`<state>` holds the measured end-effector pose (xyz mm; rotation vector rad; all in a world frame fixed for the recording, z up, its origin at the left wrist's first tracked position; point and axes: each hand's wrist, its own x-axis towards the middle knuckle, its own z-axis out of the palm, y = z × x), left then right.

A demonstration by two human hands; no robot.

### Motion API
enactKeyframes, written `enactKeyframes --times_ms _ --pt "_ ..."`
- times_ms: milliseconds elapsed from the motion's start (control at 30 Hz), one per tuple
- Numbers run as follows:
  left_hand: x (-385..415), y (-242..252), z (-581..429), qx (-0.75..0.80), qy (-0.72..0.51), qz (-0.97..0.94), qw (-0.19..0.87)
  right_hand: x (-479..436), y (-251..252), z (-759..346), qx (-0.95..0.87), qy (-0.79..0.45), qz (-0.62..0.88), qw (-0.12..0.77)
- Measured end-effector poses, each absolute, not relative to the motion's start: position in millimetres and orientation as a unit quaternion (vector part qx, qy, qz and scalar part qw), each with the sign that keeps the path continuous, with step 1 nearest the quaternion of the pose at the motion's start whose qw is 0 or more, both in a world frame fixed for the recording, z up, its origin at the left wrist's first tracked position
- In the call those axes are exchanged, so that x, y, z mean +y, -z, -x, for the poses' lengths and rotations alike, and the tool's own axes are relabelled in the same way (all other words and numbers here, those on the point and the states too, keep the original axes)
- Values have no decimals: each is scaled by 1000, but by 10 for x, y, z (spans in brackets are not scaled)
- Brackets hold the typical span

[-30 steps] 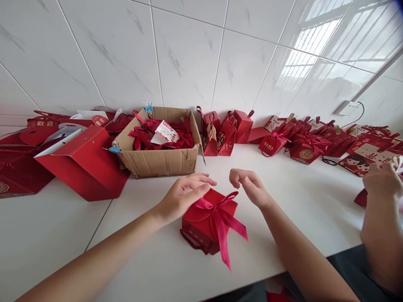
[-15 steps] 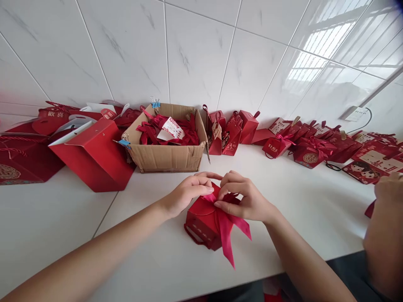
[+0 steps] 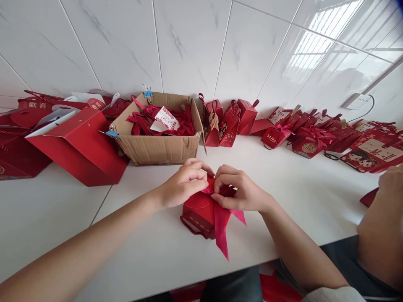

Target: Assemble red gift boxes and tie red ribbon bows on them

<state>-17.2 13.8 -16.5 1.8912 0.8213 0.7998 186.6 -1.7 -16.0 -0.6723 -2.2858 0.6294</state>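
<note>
A small red gift box [image 3: 198,212] stands on the white counter [image 3: 157,251] in front of me, tied with a pink-red ribbon [image 3: 222,224] whose tails hang over its front. My left hand [image 3: 184,184] pinches the ribbon's bow on the left side of the box top. My right hand [image 3: 237,191] pinches the bow from the right, fingertips nearly touching the left hand's. The bow's loops are mostly hidden under my fingers.
A cardboard box [image 3: 157,147] full of red ribbons and tags sits behind my hands. A large red box [image 3: 78,144] lies to the left. Several small red gift boxes [image 3: 292,134] line the tiled wall. Another person's arm [image 3: 382,222] is at the right edge.
Both hands came together from apart and closed on the ribbon bow on top of the red box. The box has barely moved.
</note>
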Motion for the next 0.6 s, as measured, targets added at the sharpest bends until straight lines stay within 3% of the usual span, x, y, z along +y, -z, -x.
enactKeyframes --times_ms 333,533,600 --pt "205 233 191 319 -309 -745 498 8 182 -1850 -866 -263 268 330" --pt "16 431 106 315 -496 -603 539 120 117 -2417 -808 -326 332 362" --pt "-9 493 81 327 -519 -559 558 129 156 -2651 -797 -340 382 323"
